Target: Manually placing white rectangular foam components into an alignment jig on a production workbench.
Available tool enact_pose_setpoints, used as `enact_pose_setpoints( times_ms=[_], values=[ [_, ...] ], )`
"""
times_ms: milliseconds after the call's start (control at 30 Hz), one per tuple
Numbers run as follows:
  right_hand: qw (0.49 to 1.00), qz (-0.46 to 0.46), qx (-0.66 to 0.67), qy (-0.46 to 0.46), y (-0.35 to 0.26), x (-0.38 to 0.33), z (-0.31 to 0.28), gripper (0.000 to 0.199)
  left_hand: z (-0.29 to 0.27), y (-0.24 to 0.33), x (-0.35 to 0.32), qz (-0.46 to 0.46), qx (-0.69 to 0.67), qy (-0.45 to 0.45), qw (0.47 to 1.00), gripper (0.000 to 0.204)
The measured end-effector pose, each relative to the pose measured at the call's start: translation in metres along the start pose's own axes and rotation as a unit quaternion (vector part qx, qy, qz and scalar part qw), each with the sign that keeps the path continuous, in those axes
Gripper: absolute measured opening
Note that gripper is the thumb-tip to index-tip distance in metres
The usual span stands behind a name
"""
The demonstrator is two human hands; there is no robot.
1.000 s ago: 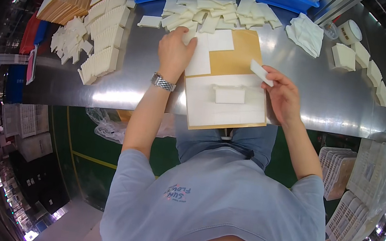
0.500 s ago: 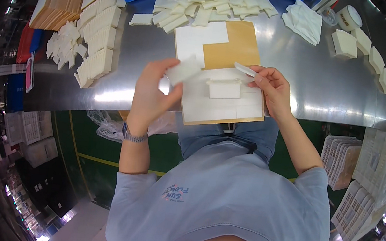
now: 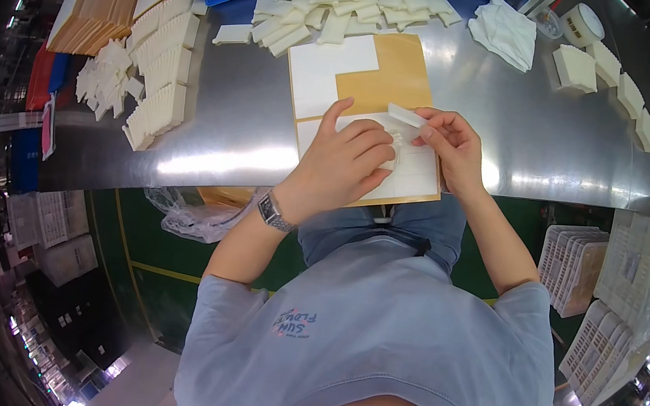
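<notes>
Hands (image 3: pixel 398 143) — white strip (image 3: pixel 407 116) — brown board (image 3: pixel 382 79)

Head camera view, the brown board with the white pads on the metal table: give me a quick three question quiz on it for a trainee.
1. True or false: the left hand rests flat on the brown board.
2. What does the right hand pinch? A) a white strip B) a roll of tape C) a blue tray
3. Fill in: the wristwatch sits on the ____ wrist.

Key: 1 true. 2 A, the white strip is between its fingertips. 3 left.
</notes>
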State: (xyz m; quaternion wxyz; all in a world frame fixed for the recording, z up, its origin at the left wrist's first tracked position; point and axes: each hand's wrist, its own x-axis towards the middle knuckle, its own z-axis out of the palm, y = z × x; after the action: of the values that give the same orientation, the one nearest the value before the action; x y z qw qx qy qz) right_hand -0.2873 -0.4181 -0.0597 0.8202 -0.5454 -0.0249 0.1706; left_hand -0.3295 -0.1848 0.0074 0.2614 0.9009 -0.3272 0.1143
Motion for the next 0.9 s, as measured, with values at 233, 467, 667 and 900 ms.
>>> enact_pose_setpoints(
  times_ms=[233, 467, 667, 900],
  values=[
    [1.0, -0.006, -0.006, 0.004, 0.001, 0.0, -0.002, 0.009, 0.014, -0.005, -0.009, -0.004, -0.016, 0.062, 0.998, 0.018],
    [1.0, 0.007, 0.003, 0.016, -0.004, 0.0, 0.004, 0.015, 0.02, -0.005, -0.007, 0.005, -0.005, 0.057, 0.998, 0.019],
    [0.997, 0.011, 0.074, 0.022, -0.004, 0.002, -0.004, 0.016, 0.019, -0.01, -0.019, -0.045, -0.05, 0.091, 0.994, 0.045],
    [0.996, 0.011, 0.086, 0.011, -0.004, -0.006, -0.008, 0.012, 0.031, -0.021, -0.047, -0.175, -0.261, 0.093, 0.945, 0.062]
  ],
)
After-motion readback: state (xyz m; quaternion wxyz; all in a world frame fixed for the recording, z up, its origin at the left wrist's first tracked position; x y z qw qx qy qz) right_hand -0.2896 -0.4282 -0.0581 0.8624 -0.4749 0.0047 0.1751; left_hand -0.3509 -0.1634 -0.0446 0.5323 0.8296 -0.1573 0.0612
